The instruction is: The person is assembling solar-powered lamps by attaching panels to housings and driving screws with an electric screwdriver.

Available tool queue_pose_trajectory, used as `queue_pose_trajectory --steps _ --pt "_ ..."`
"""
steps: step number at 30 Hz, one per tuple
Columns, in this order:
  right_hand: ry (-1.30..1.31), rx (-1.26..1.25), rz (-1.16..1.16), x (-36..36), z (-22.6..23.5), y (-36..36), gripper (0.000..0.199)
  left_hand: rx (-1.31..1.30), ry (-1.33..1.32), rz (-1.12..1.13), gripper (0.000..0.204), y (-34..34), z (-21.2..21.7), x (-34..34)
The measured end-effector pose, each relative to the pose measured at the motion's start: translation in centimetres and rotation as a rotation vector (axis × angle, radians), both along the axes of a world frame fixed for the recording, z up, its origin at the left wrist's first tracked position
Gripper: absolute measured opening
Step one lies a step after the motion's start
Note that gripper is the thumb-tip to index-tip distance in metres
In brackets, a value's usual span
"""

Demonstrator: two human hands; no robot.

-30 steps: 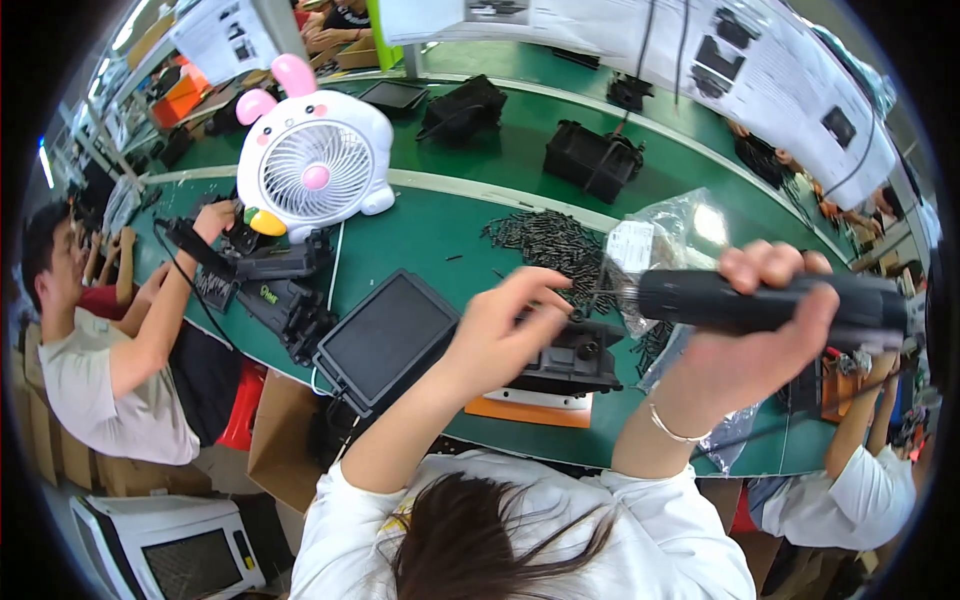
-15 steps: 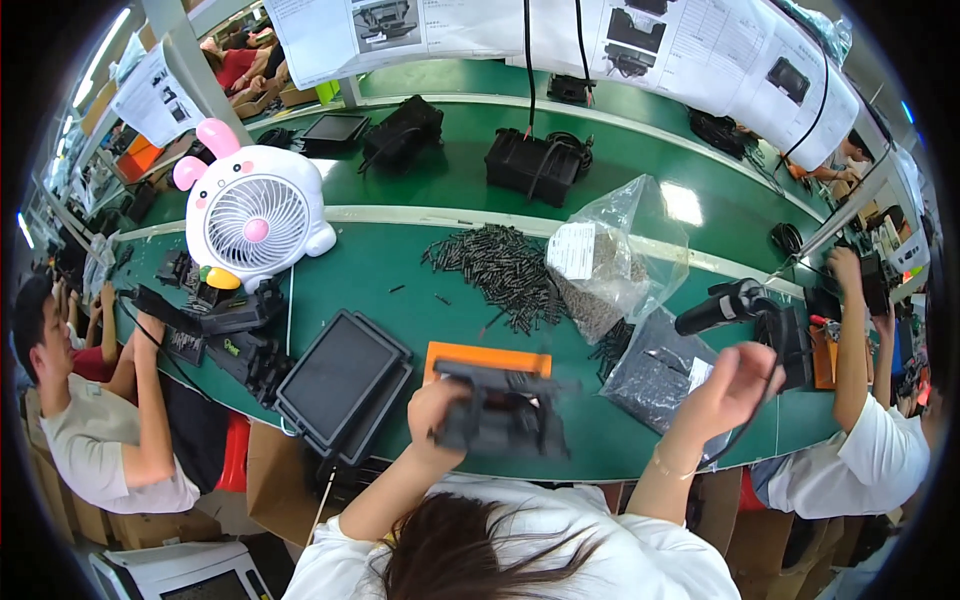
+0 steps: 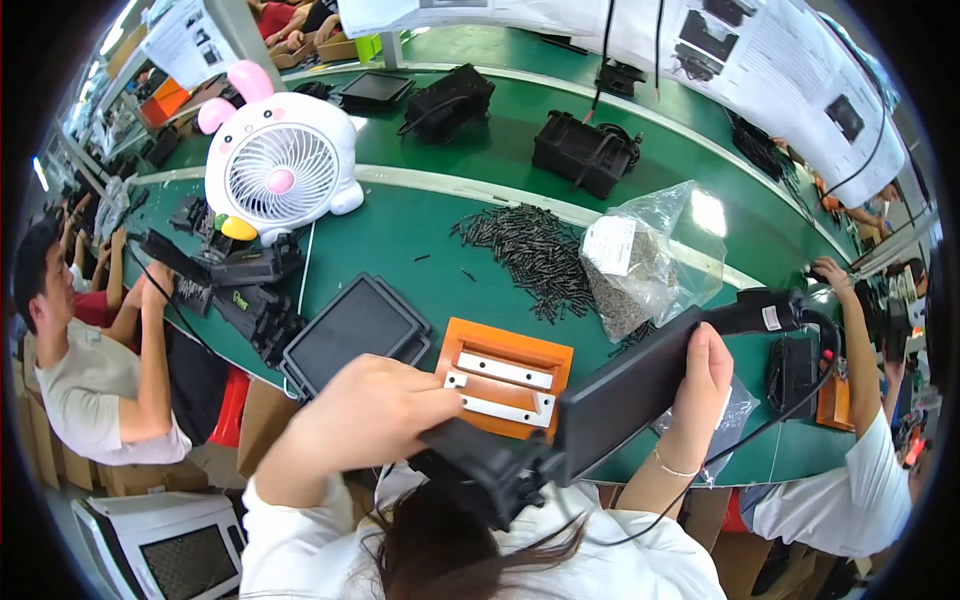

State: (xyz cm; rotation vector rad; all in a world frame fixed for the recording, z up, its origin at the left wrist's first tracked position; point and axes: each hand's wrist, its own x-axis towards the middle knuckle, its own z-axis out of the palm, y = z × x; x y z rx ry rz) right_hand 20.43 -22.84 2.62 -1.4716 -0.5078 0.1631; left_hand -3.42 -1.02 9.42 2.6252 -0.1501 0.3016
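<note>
Both of my hands hold one black device lifted close to my chest. My left hand (image 3: 370,410) grips its bulky bracket end (image 3: 485,465). My right hand (image 3: 700,385) clasps the far edge of its flat black panel (image 3: 625,390). Just beyond it, an orange fixture (image 3: 505,380) with two metal strips lies on the green bench with nothing on it. A black electric screwdriver (image 3: 765,310) with a cable sits just past my right hand, apart from it.
A heap of black screws (image 3: 525,245) and a clear bag of screws (image 3: 645,260) lie beyond the fixture. A black tray (image 3: 355,330) is at left, a white rabbit-eared fan (image 3: 280,170) behind it. Persons work at left (image 3: 90,380) and right (image 3: 860,470). Black housings (image 3: 585,150) sit on the far belt.
The black device has come up off the orange fixture toward me. My right hand has left the screwdriver and taken hold of the panel's edge. The view tilted down.
</note>
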Motion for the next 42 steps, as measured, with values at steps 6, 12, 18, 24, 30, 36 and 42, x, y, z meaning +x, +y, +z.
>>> queue_pose_trajectory --steps 6,12,18,24,30,36,42 --pt "-0.098 0.007 0.076 -1.9 -0.1 1.4 0.029 0.053 0.063 0.051 0.027 0.5 2.3 -4.0" --pt "-0.169 -0.188 0.057 -2.0 0.3 4.0 0.026 0.065 -0.090 0.092 0.028 1.1 2.2 -3.0" --pt "-0.239 0.038 0.326 -4.0 -2.1 8.0 0.051 0.256 -0.675 0.150 0.034 -1.2 0.3 2.1" --pt "0.040 -0.050 0.734 -5.4 -0.8 8.2 0.062 0.132 -0.569 -0.016 0.025 -4.0 1.0 5.1" --pt "0.381 0.208 0.983 -5.1 3.8 7.8 0.073 0.248 -0.339 0.331 0.048 1.6 0.2 3.7" --pt "-0.172 -0.162 0.531 -5.1 2.7 14.0 0.062 0.323 -0.248 0.578 0.048 5.2 -1.1 5.3" --pt "-0.621 -0.203 0.579 -6.4 3.7 14.2 0.069 -0.058 -0.377 0.321 0.070 6.2 -1.0 2.5"
